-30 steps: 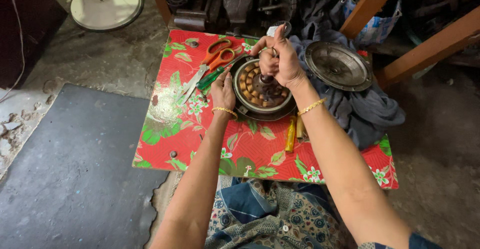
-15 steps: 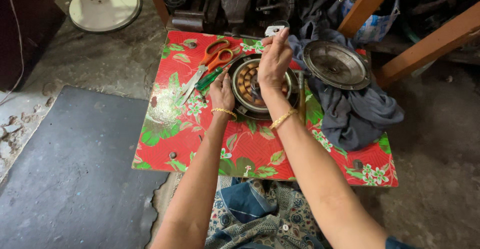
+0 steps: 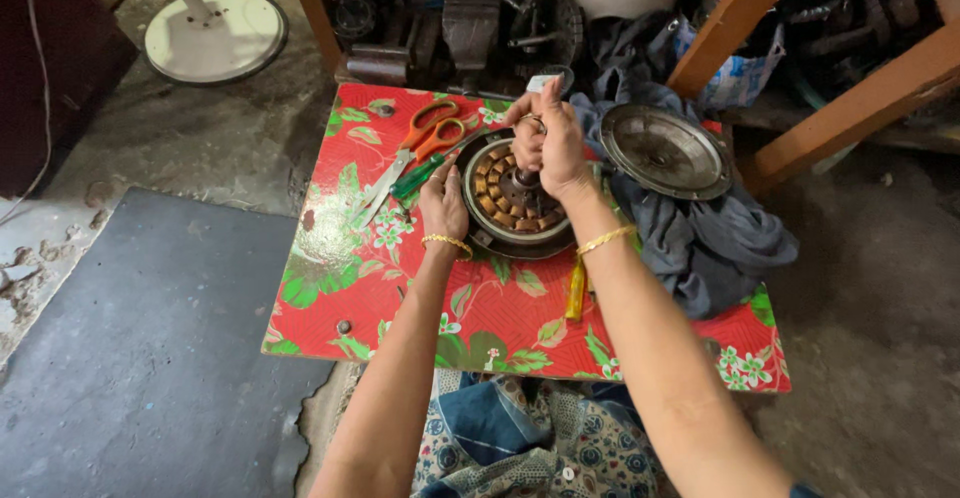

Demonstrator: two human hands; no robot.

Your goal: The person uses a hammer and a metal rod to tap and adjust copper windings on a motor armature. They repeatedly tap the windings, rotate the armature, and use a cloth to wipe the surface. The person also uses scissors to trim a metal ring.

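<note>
The round motor core (image 3: 515, 198) lies flat mid-bench (image 3: 400, 308), its shaft pointing up, with the right hand (image 3: 548, 143) closed around that shaft from above and the left hand (image 3: 443, 203) pressed open-fingered against its left rim.

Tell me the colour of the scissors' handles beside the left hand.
Orange handles on the scissors, lying on the red flowered table cover; the head view shows them.
</note>
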